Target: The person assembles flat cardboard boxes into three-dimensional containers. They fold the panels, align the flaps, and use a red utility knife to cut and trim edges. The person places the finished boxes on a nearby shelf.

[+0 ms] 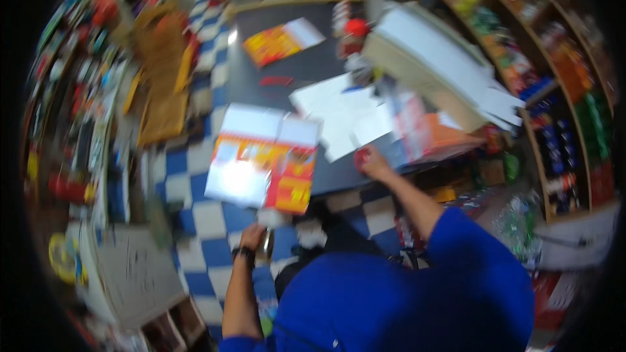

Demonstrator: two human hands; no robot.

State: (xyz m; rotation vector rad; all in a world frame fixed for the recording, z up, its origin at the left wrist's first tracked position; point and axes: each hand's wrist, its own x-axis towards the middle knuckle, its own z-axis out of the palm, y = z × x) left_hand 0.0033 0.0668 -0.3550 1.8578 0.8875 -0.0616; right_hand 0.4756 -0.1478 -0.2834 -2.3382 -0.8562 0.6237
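My left hand point(251, 236), with a dark band on its wrist, is below the near edge of a flat red, yellow and white printed sheet point(291, 179). Its fingers are closed around a shiny brownish rounded thing point(266, 245); blur hides its kind. A whitish patch point(274, 218) shows between that hand and the sheet. At the table's near edge, my right hand point(374, 163) is closed on a small red thing point(361, 158), too blurred to name. White papers point(339, 114) lie just beyond it. The printed sheet overhangs the dark table's point(261, 91) left front corner.
Another printed sheet point(277, 42) and a red strip point(276, 81) lie farther back. A long open carton of white sheets point(433, 45) fills the table's right side. A brown chair point(163, 85) stands left on the checkered floor point(199, 216). Stocked shelves point(554, 91) line the right.
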